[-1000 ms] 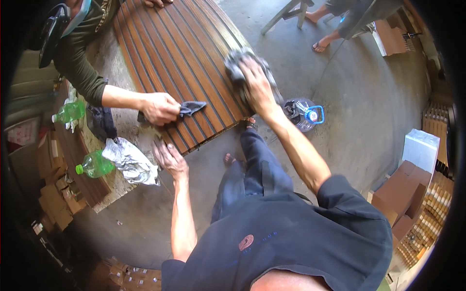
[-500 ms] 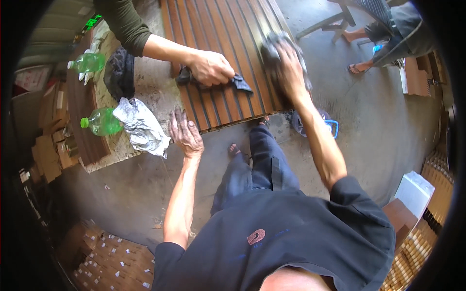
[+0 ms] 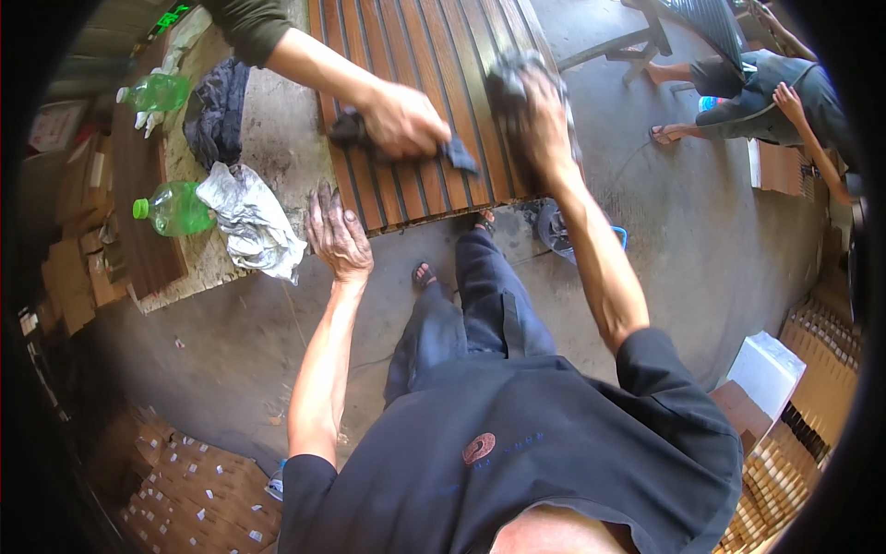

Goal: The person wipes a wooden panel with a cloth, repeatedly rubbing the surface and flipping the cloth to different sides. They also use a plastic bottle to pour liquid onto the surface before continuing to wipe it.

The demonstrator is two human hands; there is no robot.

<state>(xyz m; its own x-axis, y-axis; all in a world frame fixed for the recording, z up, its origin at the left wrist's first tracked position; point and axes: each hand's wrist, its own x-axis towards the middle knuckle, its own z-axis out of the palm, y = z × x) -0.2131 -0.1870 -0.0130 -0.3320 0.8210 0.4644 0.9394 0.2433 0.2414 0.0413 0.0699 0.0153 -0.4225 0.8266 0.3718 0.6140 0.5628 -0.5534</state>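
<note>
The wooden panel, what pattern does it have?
The panel is brown with long, dark, straight stripes, seen best in the head view.

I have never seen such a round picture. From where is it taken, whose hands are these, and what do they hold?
There is no machine here. A fisheye camera on a person's head looks down, so straight edges appear bent. The wearer's left hand is open at the edge of the worktable, near the corner of a slatted wooden panel. The right hand has a blurred grey cloth under it, on the panel. A co-worker's hand grasps a smaller dark cloth there. To the left are two green bottles and a white cloth.
</note>
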